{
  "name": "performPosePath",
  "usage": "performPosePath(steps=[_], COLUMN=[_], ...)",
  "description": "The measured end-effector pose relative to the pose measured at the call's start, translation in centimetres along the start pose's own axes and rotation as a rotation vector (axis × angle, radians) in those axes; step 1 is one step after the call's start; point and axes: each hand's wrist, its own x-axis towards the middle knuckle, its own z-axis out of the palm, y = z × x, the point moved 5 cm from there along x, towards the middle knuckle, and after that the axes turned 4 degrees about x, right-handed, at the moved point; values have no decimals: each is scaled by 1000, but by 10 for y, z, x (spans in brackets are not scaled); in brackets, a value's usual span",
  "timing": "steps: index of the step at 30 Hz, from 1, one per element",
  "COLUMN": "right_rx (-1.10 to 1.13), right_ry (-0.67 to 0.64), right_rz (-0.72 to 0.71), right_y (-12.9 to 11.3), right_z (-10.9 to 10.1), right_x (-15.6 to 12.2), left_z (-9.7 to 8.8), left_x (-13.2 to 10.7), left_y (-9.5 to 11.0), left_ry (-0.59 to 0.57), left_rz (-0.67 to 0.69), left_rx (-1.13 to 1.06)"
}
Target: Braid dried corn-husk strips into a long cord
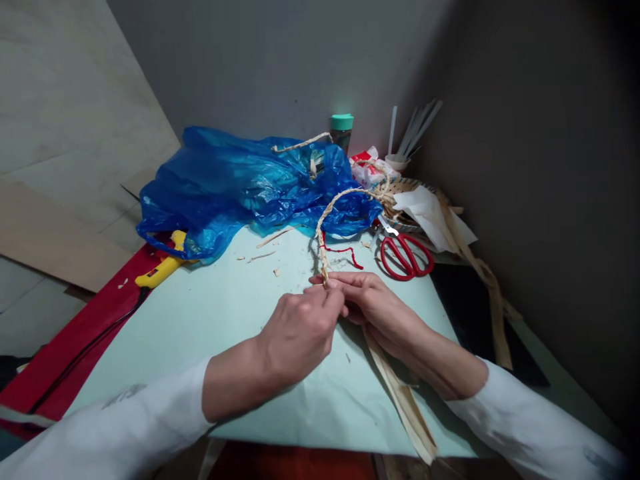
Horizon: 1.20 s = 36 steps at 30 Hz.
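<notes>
A braided straw cord (331, 212) arches up from my hands toward a woven basket (400, 190) at the back right. My left hand (299, 330) is closed in a pinch on the cord's near end. My right hand (373, 303) is closed on the same end from the other side, fingertips meeting the left hand's. Flat loose straw strips (400, 393) trail from under my right hand toward the table's front edge. Both hands rest over a pale green sheet (210, 320).
A crumpled blue plastic bag (240, 183) lies at the back. Red scissors (406, 255) lie right of the cord, a red string (345, 252) beside them. A yellow tool (163, 267) with a black cable lies on a red mat (75, 347). A teal-capped bottle (341, 130) and white paper (430, 213) stand by the wall.
</notes>
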Motion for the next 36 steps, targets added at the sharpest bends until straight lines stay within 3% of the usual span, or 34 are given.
performPosePath(steps=[4, 7, 8, 9, 12, 14, 17, 21, 26, 30, 32, 36], right_rx=[35, -29, -52, -61, -29, -28, -133, -448, -993, -1434, -1521, -1449], right_ry=[19, 11, 8, 2, -46, -73, -113, -164, -33, 40, 50, 19], right_rz=[-28, -53, -52, -48, -54, -48, -17, -75, -156, -106, -99, -119], right_y=[-1, -3, -3, -3, -5, -8, -12, -19, -25, -31, -35, -34], right_z=[-1, 0, 1, 2, 6, 7, 6, 1, -2, 1, 3, 11], right_x=[0, -2, -3, -4, -6, -7, -8, -10, -16, -20, -22, -26], left_z=[-10, -29, -31, -27, -3, 8, 14, 19, 18, 19, 20, 22], left_x=[3, 9, 11, 14, 19, 18, 16, 13, 11, 11, 11, 7], left_y=[-5, -28, -36, -41, -41, -38, -37, -35, -39, -42, -44, -46], left_ry=[103, 293, 305, 242, -94, -187, -173, -203, -161, -123, -114, -119], left_rz=[42, -169, -238, -271, -307, -328, -357, -357, -432, -471, -514, -635], left_rx=[-77, -213, -309, -470, -971, -1105, -1105, -1122, -995, -939, -968, -1030])
